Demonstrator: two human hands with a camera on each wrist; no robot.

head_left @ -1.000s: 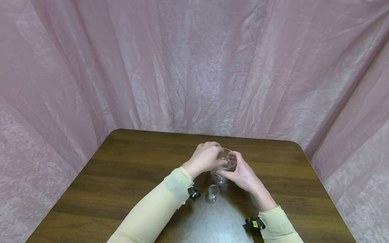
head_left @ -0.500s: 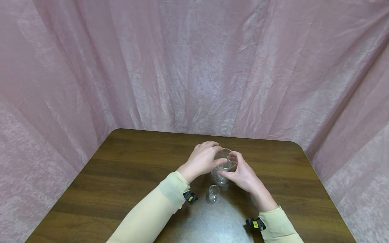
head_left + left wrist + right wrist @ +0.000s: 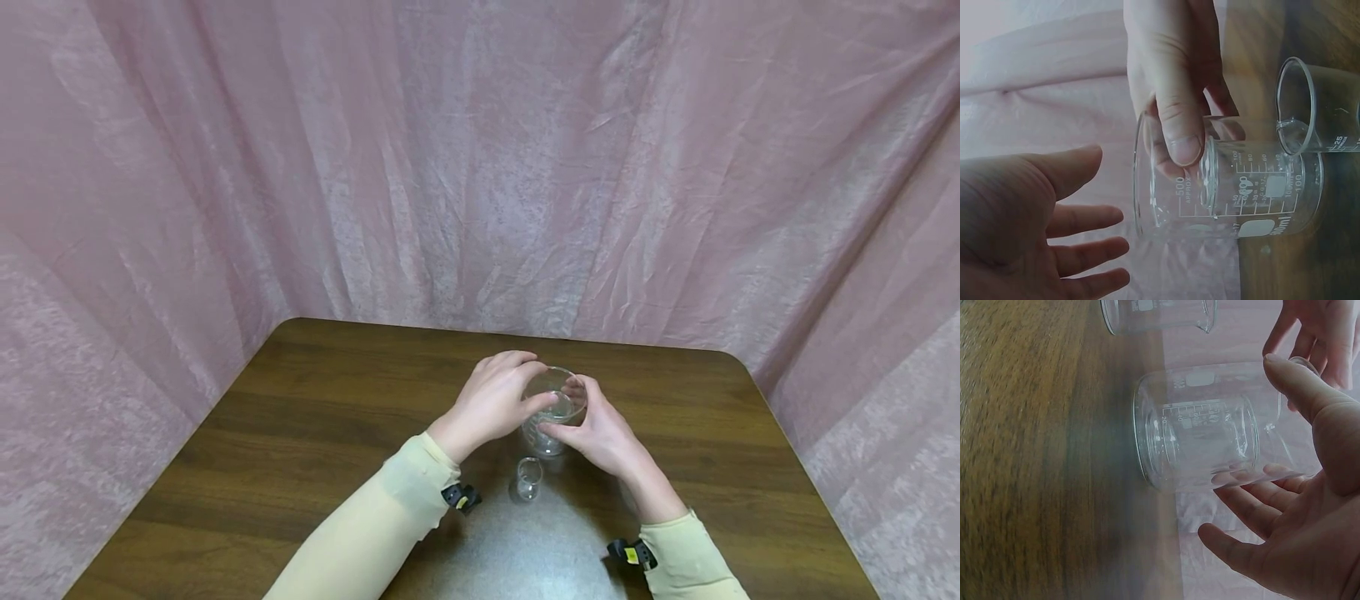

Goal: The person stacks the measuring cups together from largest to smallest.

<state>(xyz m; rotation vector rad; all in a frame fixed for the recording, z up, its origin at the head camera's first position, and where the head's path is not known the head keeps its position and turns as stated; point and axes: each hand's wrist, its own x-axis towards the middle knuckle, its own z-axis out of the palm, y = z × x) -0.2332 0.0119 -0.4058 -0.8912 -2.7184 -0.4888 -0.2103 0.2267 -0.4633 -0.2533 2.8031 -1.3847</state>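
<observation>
My right hand [image 3: 602,433] holds a large clear glass beaker [image 3: 1260,230], its thumb on one side and its fingers round the other. A smaller beaker [image 3: 1252,164] with white markings sits inside it. The large beaker stands upright on the table. My left hand [image 3: 491,393] hovers beside the rim, fingers spread and holding nothing; the left wrist view shows a gap between its fingertips and the glass. A separate small beaker [image 3: 528,482] stands in front of the large one, touched by neither hand.
The brown wooden table [image 3: 360,400] carries the glassware near its middle, with a bright reflection in front. A pink curtain [image 3: 480,167] hangs behind and at both sides.
My left hand has drawn slightly left, away from the large beaker's rim. The right hand keeps its grip, and the beakers stay almost where they were.
</observation>
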